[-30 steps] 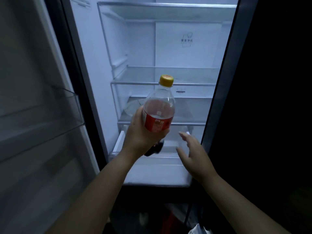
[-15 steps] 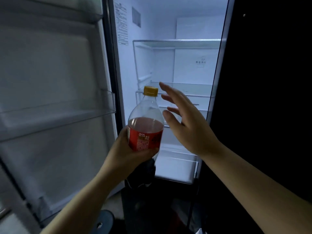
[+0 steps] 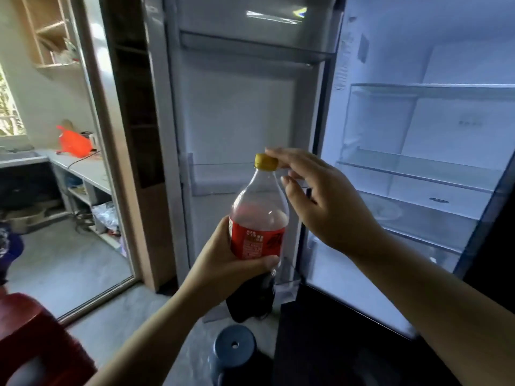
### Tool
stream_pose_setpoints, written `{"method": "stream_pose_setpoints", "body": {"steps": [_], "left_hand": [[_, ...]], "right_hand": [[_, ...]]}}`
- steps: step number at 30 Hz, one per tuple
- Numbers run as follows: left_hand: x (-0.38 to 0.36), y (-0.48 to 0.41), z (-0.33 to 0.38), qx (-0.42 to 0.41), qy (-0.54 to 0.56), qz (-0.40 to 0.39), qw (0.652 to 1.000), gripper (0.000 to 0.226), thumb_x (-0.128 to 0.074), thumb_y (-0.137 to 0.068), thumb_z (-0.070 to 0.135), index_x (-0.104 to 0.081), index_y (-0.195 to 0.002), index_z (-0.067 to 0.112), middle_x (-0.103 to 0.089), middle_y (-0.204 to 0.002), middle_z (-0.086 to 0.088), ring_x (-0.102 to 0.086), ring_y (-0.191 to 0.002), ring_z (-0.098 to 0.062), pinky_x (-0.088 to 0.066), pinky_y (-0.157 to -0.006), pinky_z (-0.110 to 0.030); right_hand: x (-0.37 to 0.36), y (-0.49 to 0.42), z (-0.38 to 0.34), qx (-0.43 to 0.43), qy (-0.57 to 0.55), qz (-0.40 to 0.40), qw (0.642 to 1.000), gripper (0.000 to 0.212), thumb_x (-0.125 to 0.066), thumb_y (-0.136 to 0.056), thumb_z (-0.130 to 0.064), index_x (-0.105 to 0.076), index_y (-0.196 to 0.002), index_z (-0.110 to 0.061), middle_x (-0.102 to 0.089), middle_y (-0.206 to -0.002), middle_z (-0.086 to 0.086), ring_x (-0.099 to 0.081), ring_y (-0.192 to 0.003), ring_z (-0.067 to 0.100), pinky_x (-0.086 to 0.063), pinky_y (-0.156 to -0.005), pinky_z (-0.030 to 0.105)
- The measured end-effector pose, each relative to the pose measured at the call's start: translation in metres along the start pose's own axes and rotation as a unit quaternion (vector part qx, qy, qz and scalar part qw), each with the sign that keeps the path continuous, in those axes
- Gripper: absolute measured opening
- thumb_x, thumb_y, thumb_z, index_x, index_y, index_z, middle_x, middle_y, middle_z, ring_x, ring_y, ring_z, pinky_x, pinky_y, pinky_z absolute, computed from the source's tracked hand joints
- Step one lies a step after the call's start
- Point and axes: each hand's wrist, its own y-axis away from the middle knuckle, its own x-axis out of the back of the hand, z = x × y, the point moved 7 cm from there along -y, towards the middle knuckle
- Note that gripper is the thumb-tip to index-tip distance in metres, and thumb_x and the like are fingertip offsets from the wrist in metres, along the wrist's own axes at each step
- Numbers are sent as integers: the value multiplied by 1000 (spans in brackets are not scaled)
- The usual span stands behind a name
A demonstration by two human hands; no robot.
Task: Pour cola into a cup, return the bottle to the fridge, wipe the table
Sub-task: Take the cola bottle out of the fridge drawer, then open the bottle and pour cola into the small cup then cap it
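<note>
Your left grip (image 3: 223,263) is curled round the red label of the cola bottle (image 3: 259,218), holding it upright in front of the open fridge door (image 3: 237,107). Your right grip (image 3: 328,207) is loosely spread, its forefinger on the yellow cap (image 3: 266,162), seemingly touching rather than pinching. The lit fridge (image 3: 446,65) stands open at right.

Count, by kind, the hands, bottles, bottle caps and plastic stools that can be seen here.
Hands: 2, left hand and right hand.
Bottles: 1, clear plastic cola bottle with a red label.
Caps: 1, yellow screw cap.
Stools: 2, red plastic stool and blue round plastic stool.
Total: 6.
</note>
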Motion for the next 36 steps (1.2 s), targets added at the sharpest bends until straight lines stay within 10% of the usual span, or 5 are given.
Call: {"method": "stream_pose_setpoints", "body": {"steps": [14,18,27,32,36], "left_hand": [[283,100,-21,39,-150,284,946,76,-87,-57,33,-47,-122,31,-70,-100,-2,-71,-86,-21,-58,-76,-45],[348,145,-23,55,-179,378,907,62,-89,-62,9,-52,-107,31,-72,-88,8,-70,-74,-7,-56,-62,-27],[433,254,-33,144,-255,510,809,71,-93,-54,26,-50,-110,35,-67,-100,10,-66,-91,0,-53,-79,-17],[462,293,-43,178,-272,549,770,92,-89,-47,56,-50,-125,26,-66,-112,6,-66,-101,-11,-56,-86,-40],[475,319,-52,192,-278,610,717,78,-90,-50,35,-50,-117,35,-64,-109,12,-64,-99,-1,-53,-82,-23]], "right_hand": [[-198,-131,-172,152,-175,-104,967,37,-48,-95,-15,-52,-131,-23,-54,-133,-6,-47,-112,-2,-41,-93,12],[-253,-154,-228,205,-223,-116,946,36,-50,-94,-17,-54,-129,-24,-58,-129,-5,-56,-110,7,-46,-93,21],[-353,-163,-331,288,-349,-159,878,28,-52,-93,-18,-60,-120,-25,-56,-106,-19,-59,-94,-1,-42,-82,6],[-397,-168,-381,337,-413,-183,826,24,-57,-90,-12,-65,-112,-18,-66,-110,-7,-60,-96,4,-46,-84,16],[-433,-171,-415,388,-444,-214,778,33,-48,-88,-39,-66,-108,-20,-63,-100,-13,-61,-87,3,-50,-80,25]]}}
